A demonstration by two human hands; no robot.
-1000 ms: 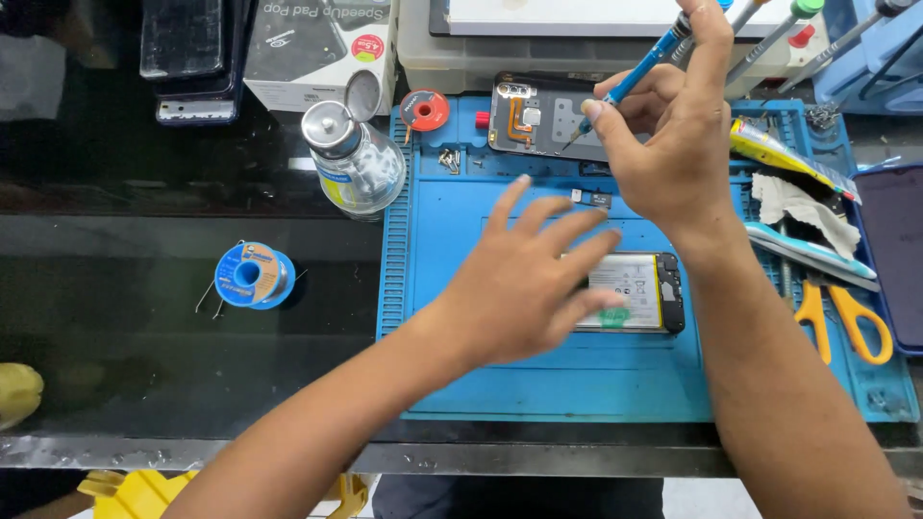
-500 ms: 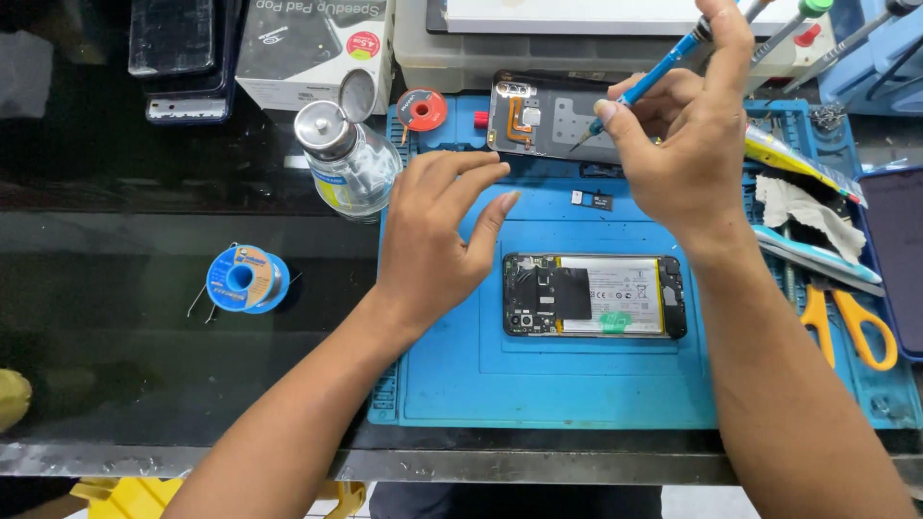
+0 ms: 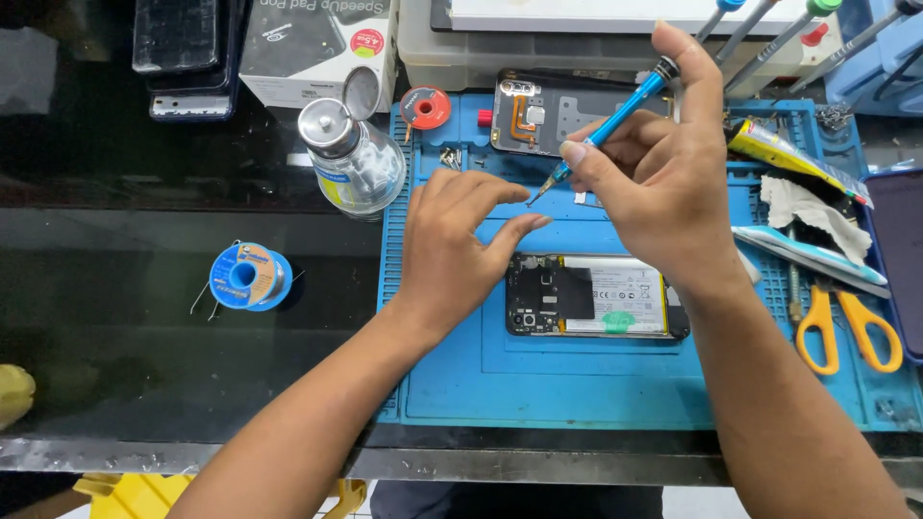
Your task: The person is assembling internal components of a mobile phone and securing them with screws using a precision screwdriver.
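Standing at the blue silicone work mat's (image 3: pixel 615 394) upper left edge, one clear glass bottle with a metal pump cap (image 3: pixel 352 159) holds clear liquid. One slim blue metal screwdriver (image 3: pixel 615 120) is pinched in the right hand (image 3: pixel 663 183), tip just above the left hand's (image 3: pixel 452 255) loosely curled, empty fingers. One opened black smartphone (image 3: pixel 596 296) lies on the mat between both wrists.

Blue screwdriver (image 3: pixel 615 120), blue mat (image 3: pixel 577 384), yellow-handled scissors (image 3: pixel 846 332), blue spool (image 3: pixel 248 277).

Opened phone (image 3: pixel 596 296) on mat (image 3: pixel 538 384), bottle (image 3: pixel 351 159) left, scissors (image 3: pixel 846 327) right, back cover (image 3: pixel 548 115) behind.
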